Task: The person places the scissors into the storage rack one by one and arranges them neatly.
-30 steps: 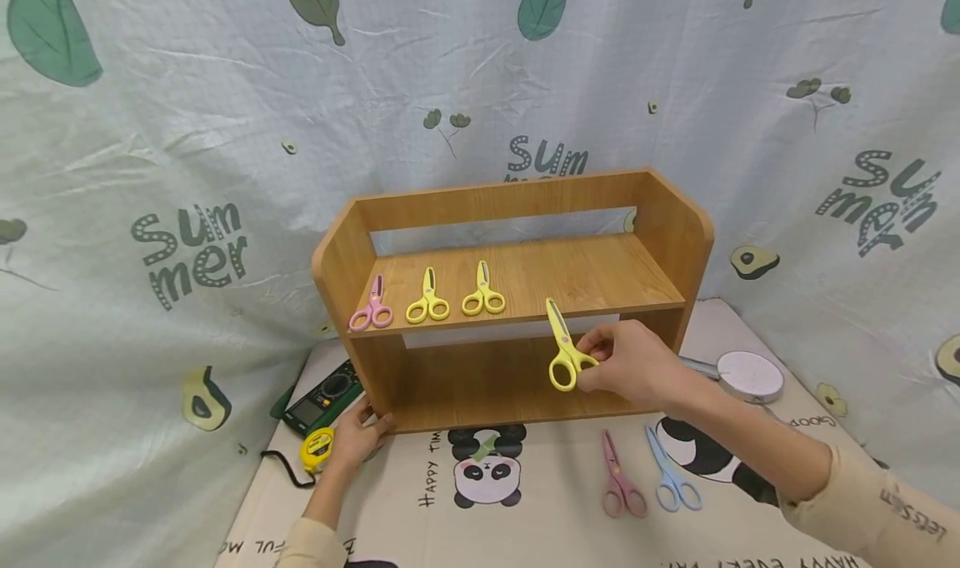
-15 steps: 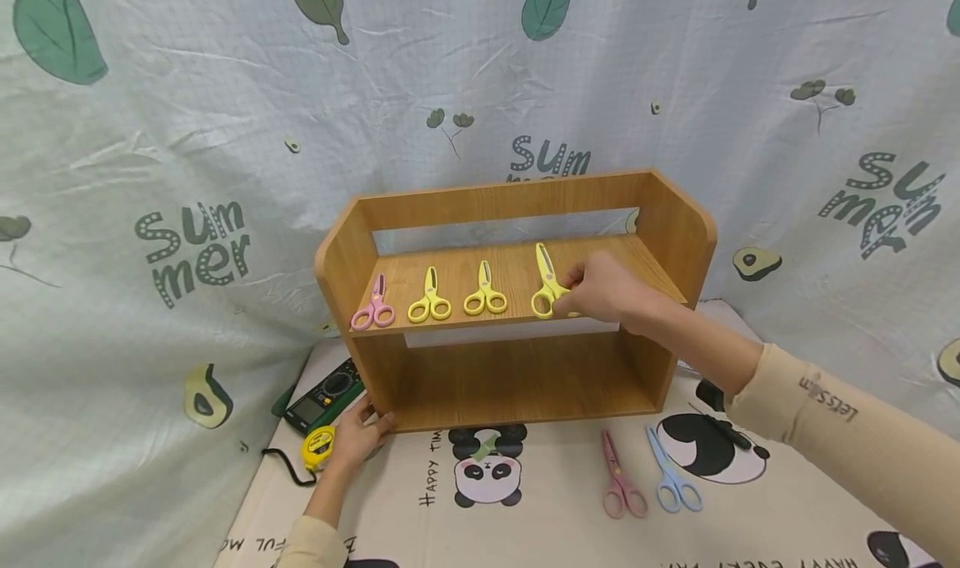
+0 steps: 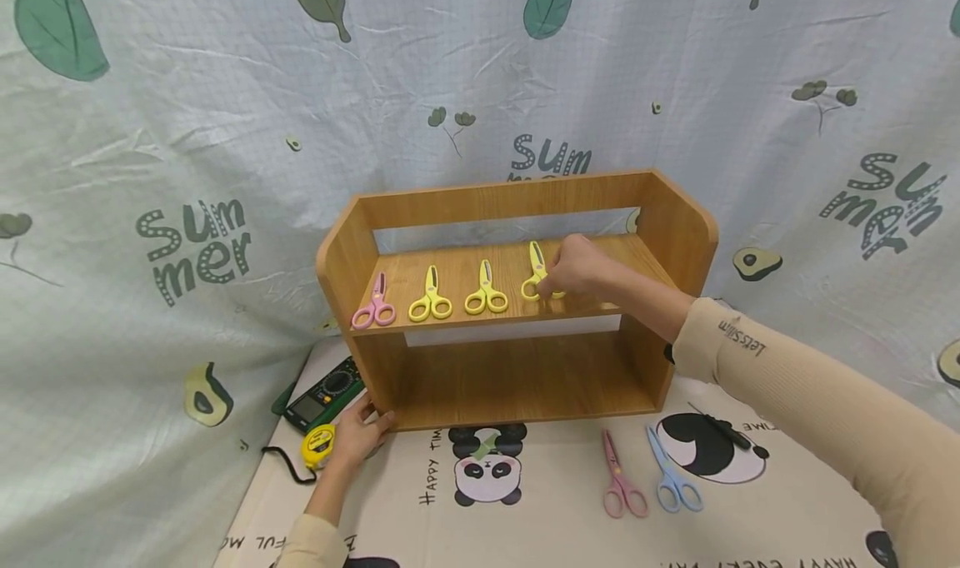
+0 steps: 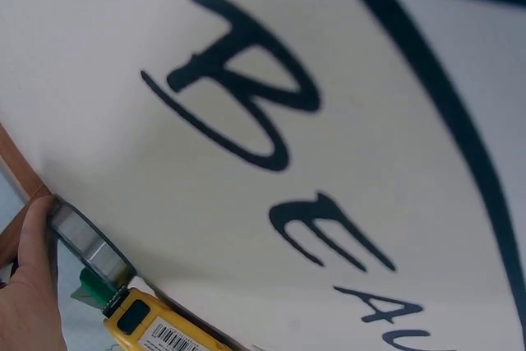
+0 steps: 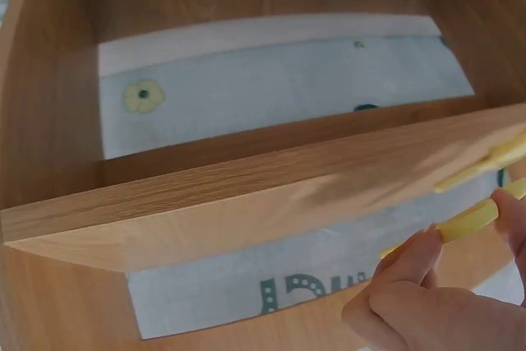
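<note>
My right hand [image 3: 581, 266] pinches yellow scissors [image 3: 537, 260] by the handles over the upper board of a wooden shelf [image 3: 517, 376]. The blades point to the back. In the right wrist view, thumb and fingers [image 5: 419, 260] hold a yellow handle [image 5: 468, 221]. To its left on the same board lie pink scissors [image 3: 373, 303] and two more yellow pairs, one of them the nearest scissors [image 3: 486, 289]. My left hand [image 3: 356, 435] holds the shelf's lower left front corner, thumb at the front edge, other fingers along the side and partly hidden.
Dark pink scissors [image 3: 618, 480] and light blue scissors [image 3: 671, 472] lie on the table before the shelf. A yellow tape measure [image 3: 318, 445] and a green multimeter [image 3: 326, 395] are at the left. A black-handled tool [image 3: 727, 431] lies at the right. A grey ring-shaped thing [image 4: 90, 244] is beside the left hand.
My right hand has lifted the yellow scissors from in front of the shelf onto the upper board, then farther back and slightly left. My left hand has stayed at the corner.
</note>
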A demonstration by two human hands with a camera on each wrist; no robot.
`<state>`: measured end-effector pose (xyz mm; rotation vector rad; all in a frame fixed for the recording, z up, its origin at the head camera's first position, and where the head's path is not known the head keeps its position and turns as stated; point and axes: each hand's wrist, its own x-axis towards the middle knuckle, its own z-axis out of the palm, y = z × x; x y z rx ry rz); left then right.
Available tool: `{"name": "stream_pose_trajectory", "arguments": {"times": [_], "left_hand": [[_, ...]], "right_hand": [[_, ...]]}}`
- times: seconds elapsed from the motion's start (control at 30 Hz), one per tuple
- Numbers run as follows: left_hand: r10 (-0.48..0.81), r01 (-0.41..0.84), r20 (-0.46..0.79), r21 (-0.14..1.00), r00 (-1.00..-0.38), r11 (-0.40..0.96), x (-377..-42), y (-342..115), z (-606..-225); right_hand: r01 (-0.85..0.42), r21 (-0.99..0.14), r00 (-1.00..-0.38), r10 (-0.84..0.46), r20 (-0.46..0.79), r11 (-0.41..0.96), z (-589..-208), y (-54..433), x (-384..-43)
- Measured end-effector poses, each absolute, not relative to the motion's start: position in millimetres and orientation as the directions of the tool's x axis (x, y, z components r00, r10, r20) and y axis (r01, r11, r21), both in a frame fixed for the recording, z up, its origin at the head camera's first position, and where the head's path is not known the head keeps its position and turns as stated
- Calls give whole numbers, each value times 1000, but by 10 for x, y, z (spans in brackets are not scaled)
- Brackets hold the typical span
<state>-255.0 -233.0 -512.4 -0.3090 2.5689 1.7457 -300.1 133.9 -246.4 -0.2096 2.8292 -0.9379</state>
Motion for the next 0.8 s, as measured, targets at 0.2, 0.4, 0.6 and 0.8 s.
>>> {"name": "stream_pose_trajectory", "arguments": {"times": [0.2, 0.4, 0.6, 0.8], "left_hand": [[-152, -176, -130, 923, -980, 343, -2558, -2340, -5132], [-145, -177, -135, 927, -980, 330, -2561, -2334, -5139], [-149, -180, -138, 929, -979, 323, -2553, -2330, -5139], [-147, -184, -143, 928, -979, 323, -2555, -2341, -5141]], "right_hand": [[-43, -571, -979, -150, -140, 820, -2557, 1301, -3142], [0, -545, -978, -115, -177, 838, -2602, 1270, -3242], [32, -544, -971, -104, -217, 839, -2573, 1274, -3293], [35, -520, -962, -112, -249, 853, -2527, 1254, -3317]]}}
